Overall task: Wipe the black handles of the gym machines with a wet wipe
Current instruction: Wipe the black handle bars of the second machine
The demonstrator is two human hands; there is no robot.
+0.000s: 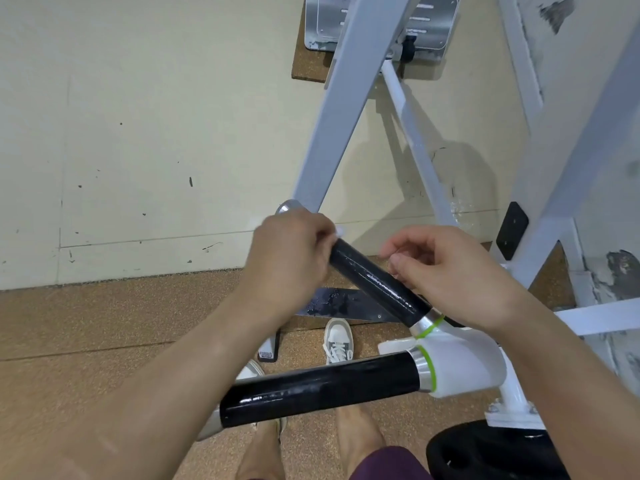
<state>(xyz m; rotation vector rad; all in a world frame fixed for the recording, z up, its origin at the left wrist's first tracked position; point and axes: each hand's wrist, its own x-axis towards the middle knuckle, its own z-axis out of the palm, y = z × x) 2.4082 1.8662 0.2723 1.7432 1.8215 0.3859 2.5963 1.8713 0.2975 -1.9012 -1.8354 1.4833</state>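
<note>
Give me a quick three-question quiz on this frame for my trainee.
1. True or false: the left hand is closed around the far end of the upper black handle.
2. Which handle is nearer the camera? A. upper black handle B. lower black handle
3. Fill in: the right hand hovers beside the upper black handle with its fingers ____.

Key: 1 true; 2 B; 3 loosely curled, not gripping. A scrap of white, likely the wet wipe, peeks from the left hand.
</note>
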